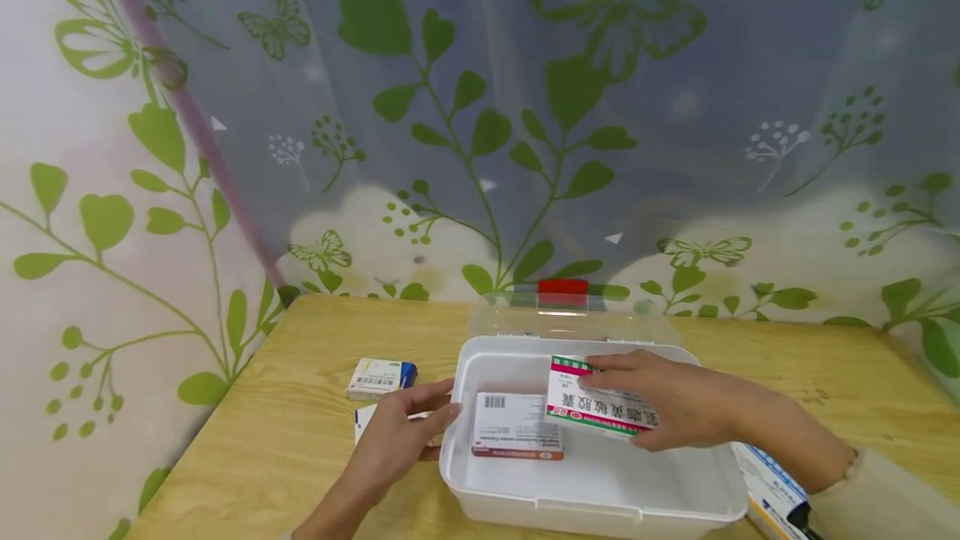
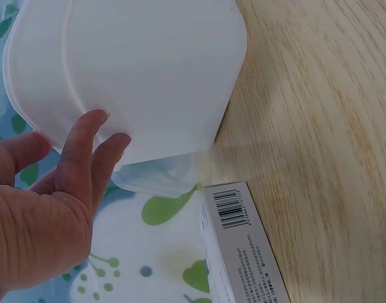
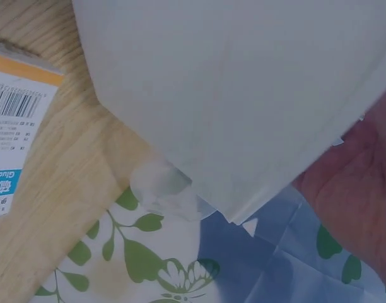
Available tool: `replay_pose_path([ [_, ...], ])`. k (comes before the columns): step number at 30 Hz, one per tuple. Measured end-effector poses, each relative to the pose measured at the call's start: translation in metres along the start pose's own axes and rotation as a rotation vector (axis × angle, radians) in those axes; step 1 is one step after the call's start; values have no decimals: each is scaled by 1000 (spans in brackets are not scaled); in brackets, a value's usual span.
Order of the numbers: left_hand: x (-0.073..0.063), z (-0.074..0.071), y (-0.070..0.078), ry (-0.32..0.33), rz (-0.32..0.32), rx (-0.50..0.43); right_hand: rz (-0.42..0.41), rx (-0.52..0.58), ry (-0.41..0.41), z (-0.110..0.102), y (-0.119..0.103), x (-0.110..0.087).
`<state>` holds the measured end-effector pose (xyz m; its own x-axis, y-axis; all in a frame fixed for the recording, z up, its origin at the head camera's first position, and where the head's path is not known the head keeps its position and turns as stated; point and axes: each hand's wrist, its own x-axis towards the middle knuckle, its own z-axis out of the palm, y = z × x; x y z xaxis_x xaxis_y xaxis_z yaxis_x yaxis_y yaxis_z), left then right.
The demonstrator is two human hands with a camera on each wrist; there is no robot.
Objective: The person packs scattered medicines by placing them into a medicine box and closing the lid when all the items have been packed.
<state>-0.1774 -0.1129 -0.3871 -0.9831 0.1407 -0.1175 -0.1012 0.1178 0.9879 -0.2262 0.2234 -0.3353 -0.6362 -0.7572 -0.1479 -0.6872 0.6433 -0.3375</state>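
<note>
A white plastic storage box stands on the table, its clear lid with a red latch folded back behind it. My left hand holds the box's left rim; the left wrist view shows the fingers against the outer wall and the thumb at the rim. Over the box's middle, my right hand grips a white medicine box with magenta and green edge bands. Beneath it to the left, another white medicine box with a red-brown edge lies inside the storage box.
Left of the storage box lies a white and blue medicine box, with a second carton partly hidden behind my left hand. At the right, a blue, white and orange carton sits by my sleeve. A patterned curtain hangs behind the table.
</note>
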Motion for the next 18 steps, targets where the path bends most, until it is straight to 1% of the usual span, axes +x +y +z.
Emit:
replay_pose_path([
  [6,0,0,1,-1,7,2,-13,-17,-23,5,6,2],
  [13,1,1,0,-4,0,1,11,-37,-55,12,15,0],
  [18,1,0,0,6,-5,4,-17,-39,-63,13,20,1],
])
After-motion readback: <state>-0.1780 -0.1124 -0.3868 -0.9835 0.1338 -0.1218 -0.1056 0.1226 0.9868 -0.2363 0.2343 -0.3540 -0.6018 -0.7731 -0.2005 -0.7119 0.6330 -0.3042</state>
